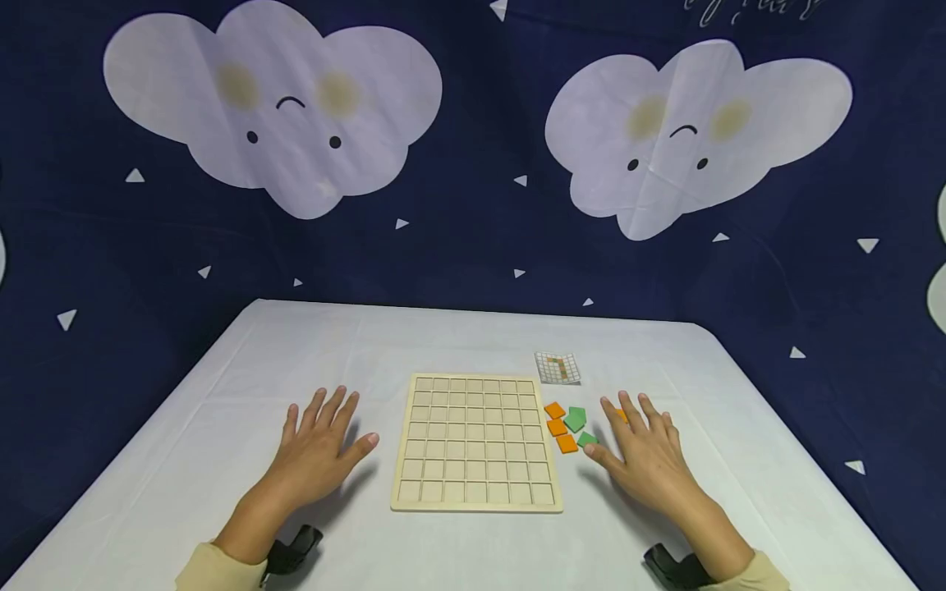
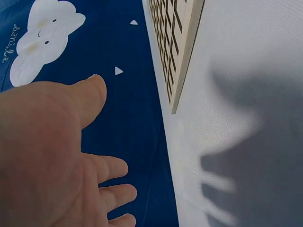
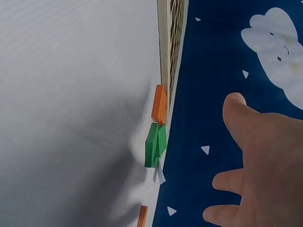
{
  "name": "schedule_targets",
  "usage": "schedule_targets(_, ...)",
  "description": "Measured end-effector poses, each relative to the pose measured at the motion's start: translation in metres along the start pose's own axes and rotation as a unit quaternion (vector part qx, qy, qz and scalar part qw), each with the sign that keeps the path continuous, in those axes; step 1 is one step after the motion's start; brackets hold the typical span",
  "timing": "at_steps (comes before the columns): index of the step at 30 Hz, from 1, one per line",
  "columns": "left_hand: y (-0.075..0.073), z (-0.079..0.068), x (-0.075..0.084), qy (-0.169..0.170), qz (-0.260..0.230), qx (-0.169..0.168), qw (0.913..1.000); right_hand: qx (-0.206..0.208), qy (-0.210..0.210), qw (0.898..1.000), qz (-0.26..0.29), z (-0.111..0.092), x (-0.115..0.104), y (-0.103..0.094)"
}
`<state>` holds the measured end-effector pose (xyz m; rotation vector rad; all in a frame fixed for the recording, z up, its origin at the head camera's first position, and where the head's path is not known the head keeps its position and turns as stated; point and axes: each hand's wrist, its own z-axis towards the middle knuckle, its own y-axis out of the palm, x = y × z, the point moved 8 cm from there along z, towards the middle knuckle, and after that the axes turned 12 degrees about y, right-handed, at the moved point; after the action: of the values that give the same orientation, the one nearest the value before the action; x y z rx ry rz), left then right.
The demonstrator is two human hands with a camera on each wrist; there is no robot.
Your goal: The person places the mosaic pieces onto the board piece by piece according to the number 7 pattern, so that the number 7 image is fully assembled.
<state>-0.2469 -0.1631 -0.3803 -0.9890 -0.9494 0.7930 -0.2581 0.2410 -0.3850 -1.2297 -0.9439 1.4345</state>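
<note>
In the head view, a white-covered desk (image 1: 458,336) stretches in front of you, with a navy backdrop (image 1: 473,246) printed with pale clouds (image 1: 273,103) and small triangles (image 1: 135,176) rising behind its far edge. The wooden grid board (image 1: 475,450) lies flat near the middle of the desk, between your hands. Your left hand (image 1: 314,460) is toward the desk's left edge, palm down, thumb pointing at the board, the grip wide. Your right hand (image 1: 650,464) is on the side toward the desk's right edge, its grip wide too, fingers spread. Just off the board's right edge lie three orange square tiles (image 1: 557,428) in an uneven column, with green tiles (image 1: 575,419) beside them; one green tile lies close to your right thumb in this view. A further orange tile (image 1: 621,415) is partly hidden by your right fingers. A small card with a printed grid (image 1: 557,368) sits beyond the board's far right corner, toward the desk's far edge. You wear beige sleeves (image 1: 222,568) and black wrist mounts (image 1: 296,552).

In the left wrist view, your thumb and three fingers extend apart, your hand's shadow (image 2: 265,146) falls on the desk, and a board corner shows well apart from your fingers.

In the right wrist view, your thumb stands away from two visible fingers; orange and green tiles line up beyond the board's end.
</note>
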Motion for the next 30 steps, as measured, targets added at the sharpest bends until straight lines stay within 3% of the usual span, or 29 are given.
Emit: schedule_targets(30, 0.0068, 0.0084, 0.0054, 0.057, -0.039, 0.011, 0.9976, 0.023, -0.016, 0.999, 0.034, 0.0081, -0.006, 0.0018)
